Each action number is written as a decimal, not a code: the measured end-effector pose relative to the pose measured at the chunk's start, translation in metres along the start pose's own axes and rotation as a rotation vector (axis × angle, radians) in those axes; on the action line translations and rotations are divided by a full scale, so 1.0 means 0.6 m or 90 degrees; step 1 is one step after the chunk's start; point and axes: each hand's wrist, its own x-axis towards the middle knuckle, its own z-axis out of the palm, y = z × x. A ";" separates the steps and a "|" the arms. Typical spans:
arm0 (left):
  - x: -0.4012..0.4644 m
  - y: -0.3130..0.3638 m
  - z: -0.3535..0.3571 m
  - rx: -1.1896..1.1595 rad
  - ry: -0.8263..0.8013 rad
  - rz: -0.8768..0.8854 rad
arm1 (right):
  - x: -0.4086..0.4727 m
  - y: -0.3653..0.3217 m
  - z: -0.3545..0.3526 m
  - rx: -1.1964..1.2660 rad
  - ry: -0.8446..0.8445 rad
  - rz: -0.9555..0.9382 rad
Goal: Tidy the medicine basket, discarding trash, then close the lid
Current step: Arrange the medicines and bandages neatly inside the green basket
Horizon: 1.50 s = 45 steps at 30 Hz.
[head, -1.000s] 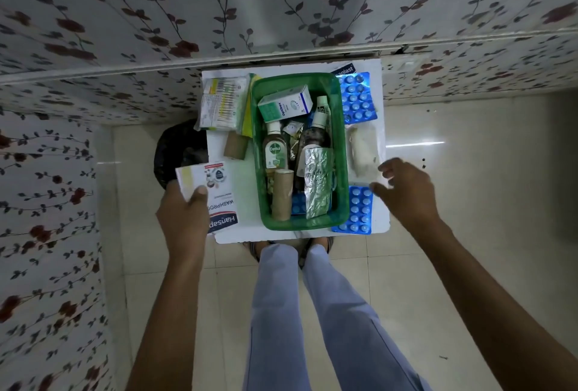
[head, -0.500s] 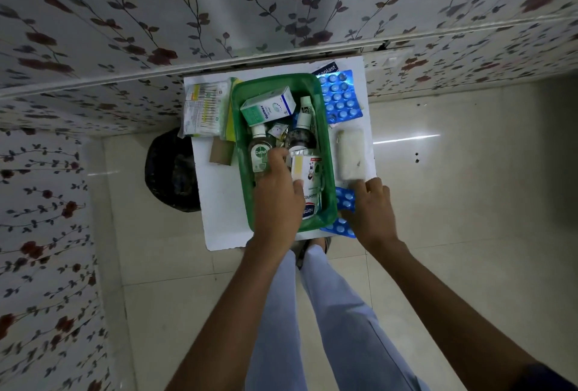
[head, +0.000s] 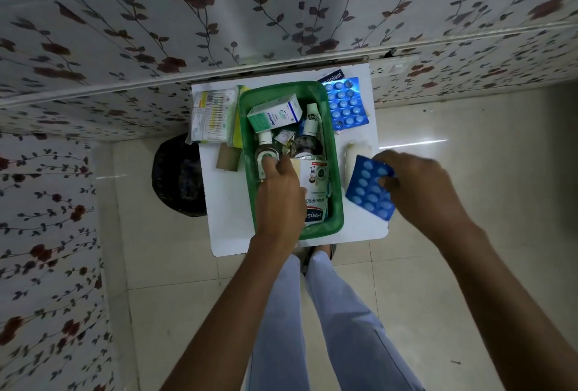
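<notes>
The green medicine basket (head: 336, 168) stands on a small white table (head: 228, 203). Inside it lie an Optibex box (head: 275, 115), two bottles and a Hansaplast box (head: 316, 190). My left hand (head: 278, 193) reaches into the basket and rests on the Hansaplast box, fingers at the Dettol bottle (head: 266, 156). Just right of the basket, my right hand (head: 419, 187) holds a blue pill blister strip (head: 369, 190) lifted off the table.
A second blue blister strip (head: 345, 105) and a Hansaplast pack lie at the table's back right. Packets (head: 212, 115) and a cardboard tube (head: 228, 157) sit left of the basket. A black bin (head: 178, 174) stands on the floor to the left. A white pad (head: 355, 156) lies right of the basket.
My left hand carried the Hansaplast box from the table's left side into the basket. My right hand picked up the near blue blister strip from the table.
</notes>
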 end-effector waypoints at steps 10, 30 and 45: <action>0.015 -0.077 -0.072 -0.228 0.270 -0.017 | 0.053 -0.116 -0.034 0.168 -0.068 -0.110; 0.168 -0.152 -0.095 -0.426 0.105 -0.260 | 0.274 -0.034 0.024 -0.199 -0.070 -0.115; 0.133 -0.175 -0.143 -0.756 0.191 -0.354 | 0.091 -0.133 -0.075 0.260 0.246 -0.119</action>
